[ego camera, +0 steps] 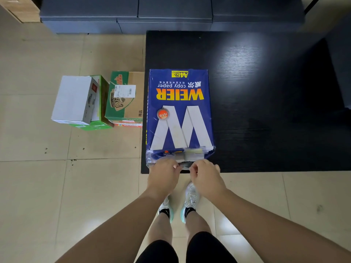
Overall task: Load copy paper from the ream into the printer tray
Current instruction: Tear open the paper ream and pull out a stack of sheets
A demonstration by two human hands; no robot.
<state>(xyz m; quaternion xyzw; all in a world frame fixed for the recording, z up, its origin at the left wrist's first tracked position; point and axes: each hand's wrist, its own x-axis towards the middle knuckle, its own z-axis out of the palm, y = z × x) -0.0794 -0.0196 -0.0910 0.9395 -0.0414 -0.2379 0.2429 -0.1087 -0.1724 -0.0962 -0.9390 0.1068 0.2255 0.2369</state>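
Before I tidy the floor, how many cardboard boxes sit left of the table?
4 visible: a white box atop a green one, a brown-green box atop a red-edged one. Others may be hidden.

Black low table [266, 92] with a blue paper ream [180, 111] flat at its near-left corner.

Lying flat at the near left corner of the black surface [266, 92]: blue-wrapped ream [180, 114], "WEIER copy paper" lettering upside down, near-end wrapper crumpling open.

the ream [179, 114] wears glossy, crinkled blue plastic wrap; the table [266, 92] is dark, faintly grained wood with sheen; floor tiles [95, 54] look smooth; matt cardboard boxes [125, 97].
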